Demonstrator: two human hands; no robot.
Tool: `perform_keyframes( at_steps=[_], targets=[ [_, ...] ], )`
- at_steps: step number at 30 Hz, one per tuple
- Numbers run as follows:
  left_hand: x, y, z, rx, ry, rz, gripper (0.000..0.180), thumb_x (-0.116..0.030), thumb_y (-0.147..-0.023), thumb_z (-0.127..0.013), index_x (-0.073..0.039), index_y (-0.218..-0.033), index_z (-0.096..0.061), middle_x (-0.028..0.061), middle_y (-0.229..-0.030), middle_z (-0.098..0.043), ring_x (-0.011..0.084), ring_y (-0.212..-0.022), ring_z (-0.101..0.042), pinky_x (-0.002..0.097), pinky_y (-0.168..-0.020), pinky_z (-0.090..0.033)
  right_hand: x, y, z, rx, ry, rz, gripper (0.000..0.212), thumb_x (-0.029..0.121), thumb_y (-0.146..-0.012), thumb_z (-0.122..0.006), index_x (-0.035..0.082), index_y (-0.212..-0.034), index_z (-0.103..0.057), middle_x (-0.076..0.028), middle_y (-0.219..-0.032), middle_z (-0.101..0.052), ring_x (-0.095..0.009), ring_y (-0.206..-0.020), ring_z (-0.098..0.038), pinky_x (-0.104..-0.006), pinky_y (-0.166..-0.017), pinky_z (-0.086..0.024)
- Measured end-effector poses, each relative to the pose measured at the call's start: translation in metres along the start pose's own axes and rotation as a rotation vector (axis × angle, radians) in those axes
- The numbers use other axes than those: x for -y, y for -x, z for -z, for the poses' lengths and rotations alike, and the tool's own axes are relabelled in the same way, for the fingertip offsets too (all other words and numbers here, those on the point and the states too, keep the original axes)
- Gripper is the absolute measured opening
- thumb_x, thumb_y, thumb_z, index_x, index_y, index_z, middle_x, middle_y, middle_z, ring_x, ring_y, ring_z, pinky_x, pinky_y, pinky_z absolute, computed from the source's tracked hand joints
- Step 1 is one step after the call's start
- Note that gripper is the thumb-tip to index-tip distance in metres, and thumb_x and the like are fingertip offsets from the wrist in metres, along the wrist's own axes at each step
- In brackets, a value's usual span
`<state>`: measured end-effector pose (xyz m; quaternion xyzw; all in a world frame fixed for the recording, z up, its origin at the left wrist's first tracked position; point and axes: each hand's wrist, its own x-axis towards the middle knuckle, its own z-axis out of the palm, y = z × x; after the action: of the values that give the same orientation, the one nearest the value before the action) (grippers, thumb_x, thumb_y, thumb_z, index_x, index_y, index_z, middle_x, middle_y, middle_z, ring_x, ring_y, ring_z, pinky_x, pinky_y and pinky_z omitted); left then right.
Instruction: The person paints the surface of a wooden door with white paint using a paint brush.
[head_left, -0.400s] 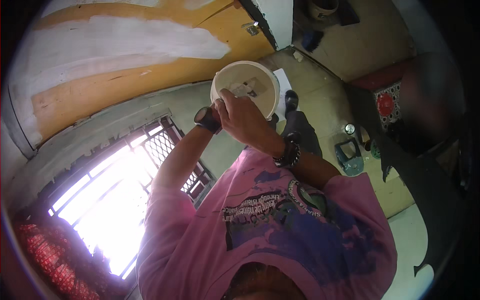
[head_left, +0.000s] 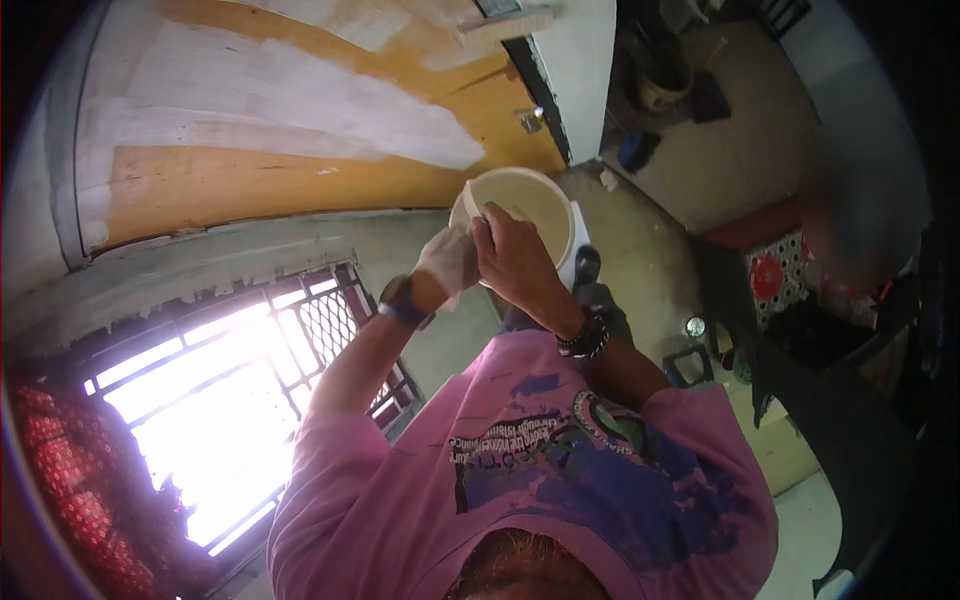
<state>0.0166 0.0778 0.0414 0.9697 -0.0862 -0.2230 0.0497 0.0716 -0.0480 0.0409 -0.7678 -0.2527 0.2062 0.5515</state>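
Observation:
A cream round bucket (head_left: pixel 548 200) is in front of me, its open mouth facing up beyond my hands. My left hand (head_left: pixel 447 262), with a dark watch on the wrist, is at the bucket's near left side. It looks pale, as if in a thin whitish covering, and its fingers are partly hidden. My right hand (head_left: pixel 515 262), with a dark bracelet, crosses the bucket's near rim with fingers curled against the left hand. A pale narrow strip (head_left: pixel 471 200) stands up beside the right fingertips. What the fingers pinch is unclear.
A yellow-orange door (head_left: pixel 220 190) with white paint patches spans the far left. Below it is a bright barred window (head_left: pixel 240 390) with a red curtain (head_left: pixel 80 480). A blue-grey container (head_left: pixel 687 367) stands right on the floor. Another bucket (head_left: pixel 668 90) is back right.
The view has shifted, so the door and bucket appear lower and farther right. My left hand, mostly hidden behind the right before, now shows beside it with a pale covering.

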Motion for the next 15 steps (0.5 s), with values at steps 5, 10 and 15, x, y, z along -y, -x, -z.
perform_keyframes(
  at_steps=[5,10,15],
  targets=[
    [-0.027,0.055,0.035,-0.141,0.438,0.488,0.032,-0.029,-0.084,-0.048,-0.017,-0.113,-0.053,0.0212,-0.076,-0.059,0.0388,-0.067,-0.058,0.045,-0.063,-0.048,-0.001,-0.016,0.001,-0.09,-0.011,0.144,0.019,0.017,-0.085,-0.044,-0.001,-0.079,-0.046,-0.026,-0.068,-0.051,-0.044,-0.067,-0.05,-0.0477,-0.057,-0.038],
    [-0.04,0.105,0.027,-0.405,0.717,0.731,0.04,-0.03,-0.082,-0.051,-0.025,-0.122,-0.047,0.0187,-0.085,-0.061,0.0382,-0.074,-0.058,0.0421,-0.063,-0.048,0.008,-0.034,0.021,-0.037,-0.059,-0.079,0.029,0.023,-0.085,-0.042,-0.005,-0.083,-0.049,-0.027,-0.075,-0.053,-0.043,-0.074,-0.052,-0.0469,-0.062,-0.039],
    [0.006,0.139,0.065,-1.145,0.585,0.736,0.031,-0.02,-0.084,-0.049,-0.021,-0.115,-0.053,0.0198,-0.086,-0.059,0.0365,-0.079,-0.058,0.0395,-0.063,-0.047,-0.017,-0.049,0.022,-0.062,-0.049,-0.067,0.032,0.025,-0.086,-0.041,-0.006,-0.087,-0.05,-0.026,-0.076,-0.055,-0.038,-0.071,-0.054,-0.0419,-0.065,-0.042]
  ],
)
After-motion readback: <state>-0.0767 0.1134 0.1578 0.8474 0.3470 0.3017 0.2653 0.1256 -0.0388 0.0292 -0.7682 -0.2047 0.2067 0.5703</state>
